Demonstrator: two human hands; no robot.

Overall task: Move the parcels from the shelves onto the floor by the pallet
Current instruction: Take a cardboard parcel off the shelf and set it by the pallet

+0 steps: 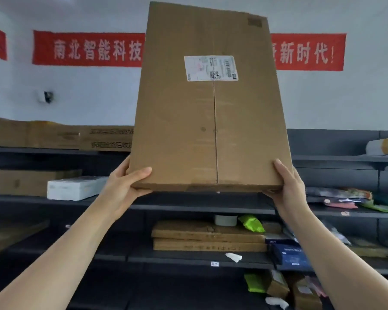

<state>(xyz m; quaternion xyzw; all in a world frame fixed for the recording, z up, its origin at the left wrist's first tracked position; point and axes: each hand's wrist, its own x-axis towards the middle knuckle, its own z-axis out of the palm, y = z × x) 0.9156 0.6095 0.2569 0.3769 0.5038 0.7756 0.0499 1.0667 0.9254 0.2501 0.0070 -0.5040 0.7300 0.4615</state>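
The left grip [126,186] and right grip [291,189] clasp the cardboard parcel [188,119] at its base. It screens the red banner [87,49] above the shelves [188,208].

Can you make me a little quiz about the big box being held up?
1. True or false: only one hand holds the cardboard box.
2. What is stuck on its front? A) white label B) green bow C) blue ribbon
3. Fill in: the left hand and right hand grip the box's ____ corners.
Key: 1 false, both hold it; 2 A; 3 bottom.
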